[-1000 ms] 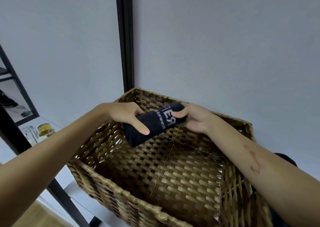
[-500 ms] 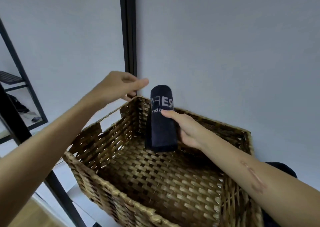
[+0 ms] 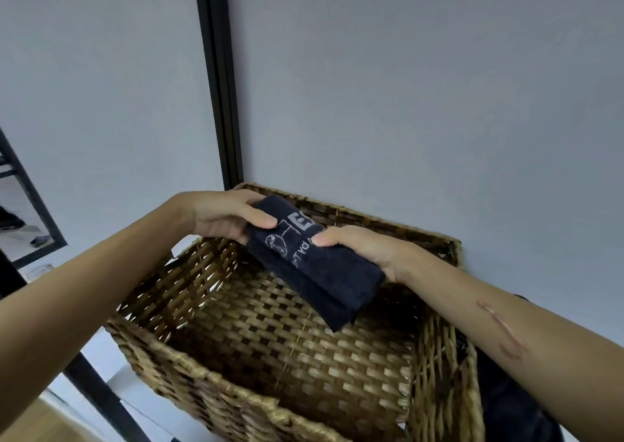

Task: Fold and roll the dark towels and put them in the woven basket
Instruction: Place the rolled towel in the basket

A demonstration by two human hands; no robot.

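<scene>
A dark navy towel (image 3: pixel 320 273) with pale printed lettering hangs tilted over the open woven basket (image 3: pixel 209 387), its lower end loosened into flat layers. My left hand (image 3: pixel 223 217) grips its upper left end near the basket's far corner. My right hand (image 3: pixel 358 246) holds its right side, thumb on the lettering. The basket's woven floor below the towel shows nothing else in it.
A grey wall stands right behind the basket, with a black vertical post (image 3: pixel 219 80) at the corner. More dark fabric (image 3: pixel 513 404) lies at the lower right beside the basket. A black frame (image 3: pixel 37 202) and a white surface sit to the left.
The towel stood upright in the basket's far corner under my right hand alone. Now both hands hold it lifted and tilted above the basket, and its roll looks looser.
</scene>
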